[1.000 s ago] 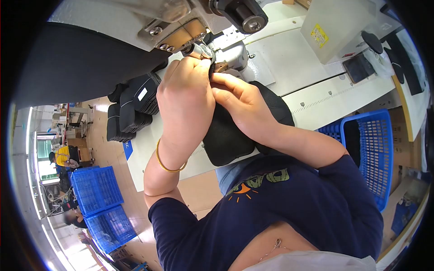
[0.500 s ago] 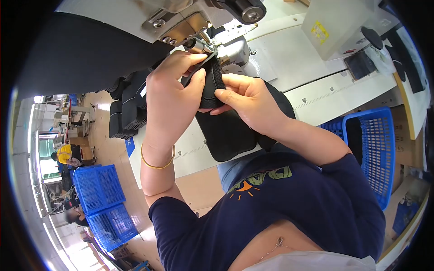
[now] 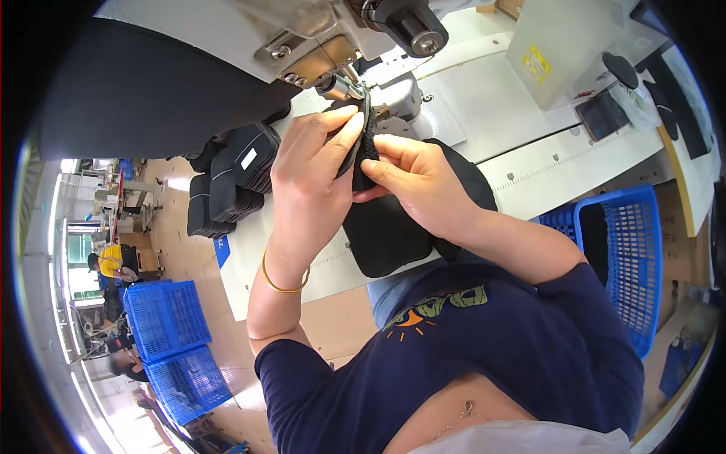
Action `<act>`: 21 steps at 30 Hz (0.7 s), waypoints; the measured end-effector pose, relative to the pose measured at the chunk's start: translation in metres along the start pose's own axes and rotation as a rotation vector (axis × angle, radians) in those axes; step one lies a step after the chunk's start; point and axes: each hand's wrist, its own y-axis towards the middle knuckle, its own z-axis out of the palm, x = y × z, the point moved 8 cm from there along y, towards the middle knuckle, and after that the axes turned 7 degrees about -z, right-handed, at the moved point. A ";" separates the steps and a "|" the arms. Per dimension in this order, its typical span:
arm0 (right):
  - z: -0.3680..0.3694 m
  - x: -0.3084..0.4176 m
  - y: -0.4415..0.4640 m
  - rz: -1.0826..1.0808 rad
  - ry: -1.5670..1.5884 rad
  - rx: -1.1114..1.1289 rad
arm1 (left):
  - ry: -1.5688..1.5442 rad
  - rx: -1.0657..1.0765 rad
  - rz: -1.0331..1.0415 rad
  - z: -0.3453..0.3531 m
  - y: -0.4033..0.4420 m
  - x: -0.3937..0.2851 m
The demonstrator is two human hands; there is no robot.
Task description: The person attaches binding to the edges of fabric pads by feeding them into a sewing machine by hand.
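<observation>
Lying at the near edge of the white table (image 3: 590, 157), flat black pieces (image 3: 393, 242) are just below the hands, perhaps placed there for easy reach. Above them, the right hand (image 3: 416, 181) has its thumb and fingers closed on the lower part of a black cloth (image 3: 365, 178), probably to support its weight. The left hand (image 3: 310, 155) pinches the same cloth higher, between thumb and forefinger, it seems to keep the border upright. The cloth's upper end is close to the metal parts of the sewing machine (image 3: 397, 98); I cannot tell whether they touch. Beside the table's left edge, black stacks (image 3: 240, 170) are tied, probably so that they do not slide. Farther, blue baskets (image 3: 168, 321) are on the floor.
</observation>
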 end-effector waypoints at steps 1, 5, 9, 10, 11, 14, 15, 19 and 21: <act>0.000 0.000 0.000 -0.004 0.002 0.002 | 0.023 -0.001 0.023 0.000 -0.001 -0.001; 0.001 0.002 -0.002 -0.009 0.036 -0.010 | 0.083 -0.012 0.062 0.003 -0.001 -0.007; -0.001 0.003 -0.003 0.000 0.035 -0.010 | 0.152 -0.014 0.087 0.005 -0.002 -0.013; -0.002 0.003 -0.003 -0.001 0.031 -0.009 | 0.171 -0.014 0.089 0.006 -0.003 -0.015; -0.003 0.002 -0.003 -0.002 0.029 -0.006 | 0.182 -0.024 0.093 0.007 -0.003 -0.016; -0.006 0.002 -0.004 0.013 -0.027 -0.014 | 0.227 -0.048 0.102 0.010 -0.005 -0.019; -0.007 0.003 -0.004 0.021 -0.052 -0.018 | 0.246 -0.053 0.105 0.011 -0.004 -0.021; -0.010 0.010 -0.002 0.010 -0.070 -0.023 | 0.284 -0.053 0.033 0.015 -0.003 -0.027; -0.011 0.015 -0.002 0.009 -0.097 -0.033 | 0.316 -0.057 0.016 0.019 -0.003 -0.029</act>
